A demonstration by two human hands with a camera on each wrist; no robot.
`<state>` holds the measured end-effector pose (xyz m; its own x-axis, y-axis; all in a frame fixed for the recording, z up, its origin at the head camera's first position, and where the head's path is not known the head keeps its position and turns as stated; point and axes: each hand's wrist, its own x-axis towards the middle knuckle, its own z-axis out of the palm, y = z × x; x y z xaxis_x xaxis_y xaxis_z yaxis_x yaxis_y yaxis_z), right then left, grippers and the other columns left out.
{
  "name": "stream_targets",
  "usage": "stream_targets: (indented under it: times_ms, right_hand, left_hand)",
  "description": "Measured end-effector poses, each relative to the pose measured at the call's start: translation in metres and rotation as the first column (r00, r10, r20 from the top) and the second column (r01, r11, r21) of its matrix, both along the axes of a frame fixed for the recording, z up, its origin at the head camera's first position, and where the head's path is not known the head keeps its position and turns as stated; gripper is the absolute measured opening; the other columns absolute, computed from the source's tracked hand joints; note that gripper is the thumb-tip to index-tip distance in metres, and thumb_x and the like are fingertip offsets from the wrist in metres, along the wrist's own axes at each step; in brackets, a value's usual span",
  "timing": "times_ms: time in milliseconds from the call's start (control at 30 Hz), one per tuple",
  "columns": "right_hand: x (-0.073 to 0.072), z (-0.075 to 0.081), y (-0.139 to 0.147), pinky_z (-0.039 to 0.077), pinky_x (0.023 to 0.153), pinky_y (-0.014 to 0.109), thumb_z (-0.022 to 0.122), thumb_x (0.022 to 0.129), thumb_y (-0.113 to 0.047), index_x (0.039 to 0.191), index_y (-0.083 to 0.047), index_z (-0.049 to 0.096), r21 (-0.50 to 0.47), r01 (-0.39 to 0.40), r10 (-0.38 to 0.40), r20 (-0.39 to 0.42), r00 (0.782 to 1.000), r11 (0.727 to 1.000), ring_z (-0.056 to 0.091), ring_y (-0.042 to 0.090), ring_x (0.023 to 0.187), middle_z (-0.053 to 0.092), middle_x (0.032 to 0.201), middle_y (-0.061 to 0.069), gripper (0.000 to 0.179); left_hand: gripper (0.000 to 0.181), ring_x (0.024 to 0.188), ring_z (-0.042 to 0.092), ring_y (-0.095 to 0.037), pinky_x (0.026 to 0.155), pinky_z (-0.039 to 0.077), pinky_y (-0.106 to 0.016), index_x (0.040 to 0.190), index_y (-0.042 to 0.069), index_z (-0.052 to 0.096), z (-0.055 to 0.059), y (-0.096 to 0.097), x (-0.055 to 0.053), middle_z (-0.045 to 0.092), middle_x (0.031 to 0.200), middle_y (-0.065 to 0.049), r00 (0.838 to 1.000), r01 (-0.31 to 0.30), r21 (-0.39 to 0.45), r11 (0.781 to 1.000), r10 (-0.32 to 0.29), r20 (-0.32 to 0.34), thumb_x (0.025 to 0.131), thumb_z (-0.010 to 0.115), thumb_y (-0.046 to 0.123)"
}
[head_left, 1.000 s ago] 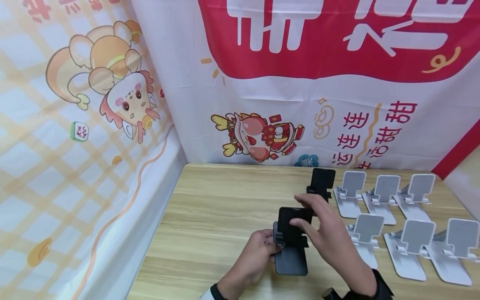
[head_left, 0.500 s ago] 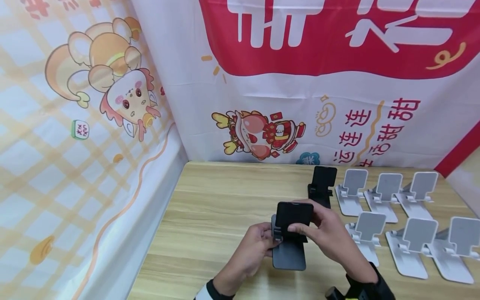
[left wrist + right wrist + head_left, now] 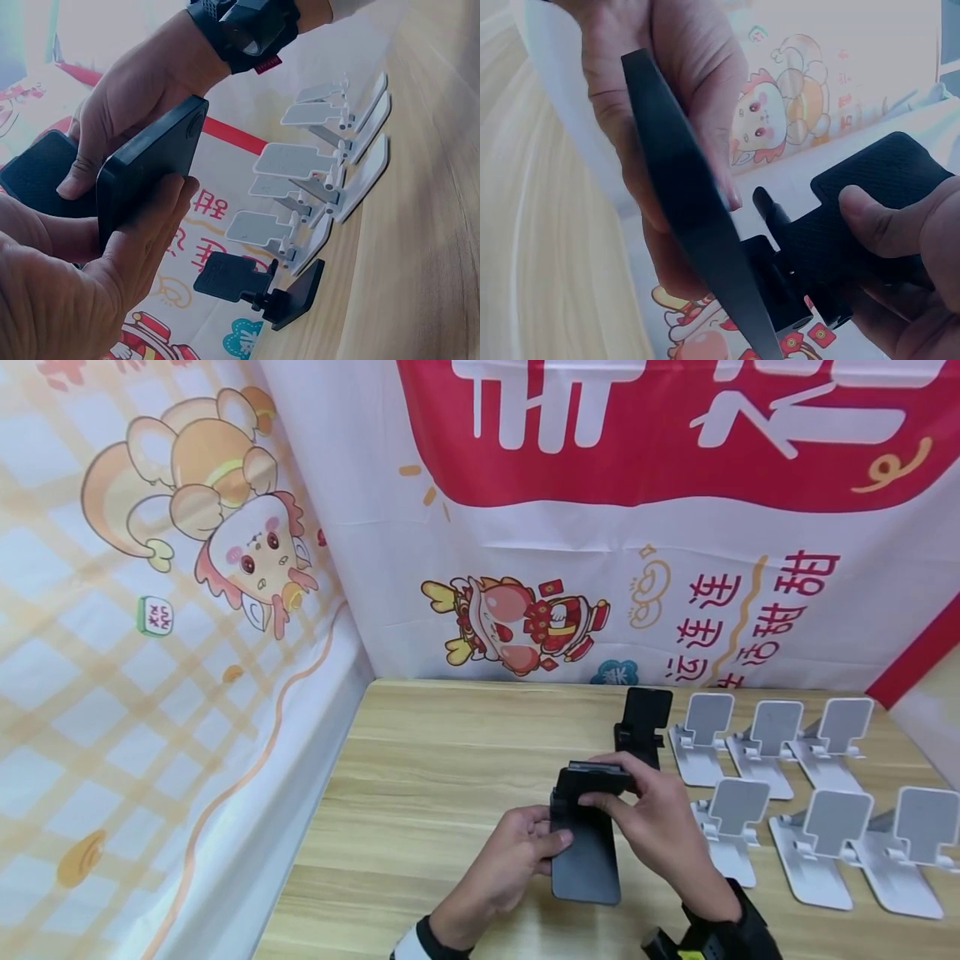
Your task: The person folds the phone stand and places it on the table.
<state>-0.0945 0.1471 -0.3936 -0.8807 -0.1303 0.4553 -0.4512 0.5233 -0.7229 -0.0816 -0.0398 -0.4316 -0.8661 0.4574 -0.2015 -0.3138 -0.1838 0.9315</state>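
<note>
I see both hands working on one black phone stand (image 3: pixel 587 837), which is held above the wooden table (image 3: pixel 420 793), a little in front of the middle. My left hand (image 3: pixel 504 868) grips the flat base plate of the stand from its left edge, with the thumb on top and the fingers curled under it. My right hand (image 3: pixel 654 827) pinches the upper back plate of the same stand, thumb on the front face and the fingers behind. In the right wrist view the base plate (image 3: pixel 690 217) shows edge-on, and the textured upper plate (image 3: pixel 870 202) lies under the right thumb.

A second black stand (image 3: pixel 642 727) is standing unfolded on the table just behind the hands. To the right of it six white stands (image 3: pixel 780 785) are set in two rows, all unfolded. Behind the table hangs a red and white banner (image 3: pixel 600 527) with cartoon figures.
</note>
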Motion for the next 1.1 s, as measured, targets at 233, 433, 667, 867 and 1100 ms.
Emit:
stream_targets:
  times_ms: [233,433,667,867,1100]
  right_hand:
    - [-0.002,0.007,-0.003,0.055,0.086,0.032,0.081,0.072,-0.011,0.118,-0.021,0.065,0.083,0.033,-0.024,-0.099,0.995,0.996,0.064,0.009,0.102,0.069,0.112,-0.007,0.049]
    - [0.004,0.024,-0.007,0.045,0.089,0.026,0.083,0.067,-0.001,0.114,-0.014,0.071,0.169,0.089,-0.017,-0.389,0.921,0.982,0.054,0.018,0.103,0.064,0.111,0.002,0.05]
    - [0.009,0.037,-0.012,0.041,0.077,0.02,0.08,0.07,0.001,0.098,-0.01,0.075,0.256,0.105,0.016,-0.432,0.902,0.961,0.051,0.013,0.089,0.063,0.093,-0.001,0.03]
    - [0.014,0.04,-0.013,0.034,0.068,0.017,0.081,0.067,0.003,0.089,-0.01,0.076,0.263,0.114,0.009,-0.426,0.905,0.958,0.045,0.009,0.078,0.055,0.079,-0.006,0.026]
    - [0.021,0.036,-0.021,0.043,0.057,0.022,0.083,0.061,0.007,0.081,-0.012,0.077,0.241,0.09,0.04,-0.486,0.873,0.966,0.045,0.007,0.071,0.054,0.071,-0.009,0.028]
  left_hand:
    - [0.039,0.095,0.07,-0.027,0.077,0.059,-0.035,0.127,-0.013,0.052,-0.002,0.001,-0.007,0.071,0.106,-0.021,0.999,-0.039,-0.03,0.999,0.039,0.013,0.092,0.058,0.004]
    - [0.036,0.089,0.071,-0.027,0.073,0.059,-0.035,0.121,-0.015,0.053,-0.006,-0.001,-0.011,0.071,0.1,-0.022,0.997,-0.081,-0.046,0.996,0.08,-0.021,0.09,0.059,0.002]
    - [0.037,0.088,0.071,-0.027,0.073,0.059,-0.035,0.123,-0.013,0.053,-0.004,-0.006,-0.012,0.072,0.099,-0.021,0.995,-0.098,-0.084,0.992,0.095,-0.036,0.091,0.059,0.004]
    - [0.034,0.089,0.071,-0.027,0.074,0.059,-0.035,0.122,-0.013,0.054,0.002,-0.01,-0.013,0.072,0.1,-0.021,0.994,-0.102,-0.109,0.989,0.098,-0.046,0.092,0.059,0.004]
    - [0.032,0.094,0.07,-0.026,0.077,0.059,-0.036,0.123,-0.012,0.055,0.007,-0.016,-0.017,0.071,0.106,-0.02,0.994,-0.105,-0.101,0.989,0.101,-0.04,0.095,0.054,0.004]
